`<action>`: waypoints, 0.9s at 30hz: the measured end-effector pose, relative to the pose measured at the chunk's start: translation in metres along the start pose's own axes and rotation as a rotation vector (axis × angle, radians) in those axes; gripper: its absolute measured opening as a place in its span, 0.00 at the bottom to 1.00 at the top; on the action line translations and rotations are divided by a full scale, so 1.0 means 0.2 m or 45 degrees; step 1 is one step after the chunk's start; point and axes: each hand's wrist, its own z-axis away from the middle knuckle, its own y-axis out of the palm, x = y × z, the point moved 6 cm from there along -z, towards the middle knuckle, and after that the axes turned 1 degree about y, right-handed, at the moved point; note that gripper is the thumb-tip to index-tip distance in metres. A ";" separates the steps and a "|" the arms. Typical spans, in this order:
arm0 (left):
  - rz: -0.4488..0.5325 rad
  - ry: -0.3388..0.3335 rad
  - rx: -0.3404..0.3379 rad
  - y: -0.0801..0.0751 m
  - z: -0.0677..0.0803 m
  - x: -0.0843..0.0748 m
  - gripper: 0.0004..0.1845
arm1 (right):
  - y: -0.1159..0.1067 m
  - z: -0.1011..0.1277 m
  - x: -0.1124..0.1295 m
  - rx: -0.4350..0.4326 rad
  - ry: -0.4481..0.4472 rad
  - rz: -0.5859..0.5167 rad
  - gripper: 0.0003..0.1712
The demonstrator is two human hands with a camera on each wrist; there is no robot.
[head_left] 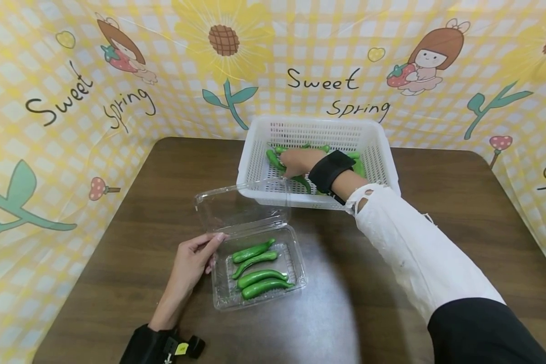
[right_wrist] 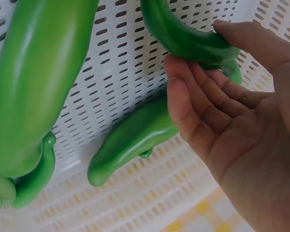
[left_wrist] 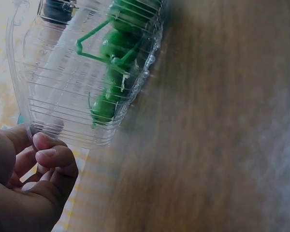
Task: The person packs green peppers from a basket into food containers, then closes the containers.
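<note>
My left hand [head_left: 188,263] pinches the left rim of a clear plastic clamshell box [head_left: 223,307] between thumb and fingers. Its hinged lid [head_left: 241,210] stands raised toward the basket. Several green peppers [head_left: 267,288] lie side by side inside the box. Over in the white basket [head_left: 250,151], my right hand [head_left: 298,161] reaches down among more peppers. The right wrist view has its thumb and fingers about a curved dark green pepper [right_wrist: 183,41]. Another pepper [right_wrist: 135,135] lies just below those fingers, partly hidden by them.
A large light-green pepper [right_wrist: 43,82] and a small curled one [right_wrist: 38,176] lie elsewhere in the basket. The brown wooden table [head_left: 164,192] runs under everything, with a yellow checked cloth [head_left: 273,65] hanging behind. The raised lid overlaps the basket's front left corner.
</note>
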 end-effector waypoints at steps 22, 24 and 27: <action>-0.013 0.025 0.000 0.00 -0.01 -0.01 0.16 | -0.12 0.14 -0.04 0.012 0.016 0.033 0.14; -0.010 0.025 0.000 0.00 -0.01 -0.01 0.16 | -0.12 0.15 -0.05 0.015 0.015 0.058 0.14; -0.013 0.021 -0.001 0.00 -0.01 0.00 0.16 | -0.12 0.18 -0.06 0.032 0.016 0.104 0.14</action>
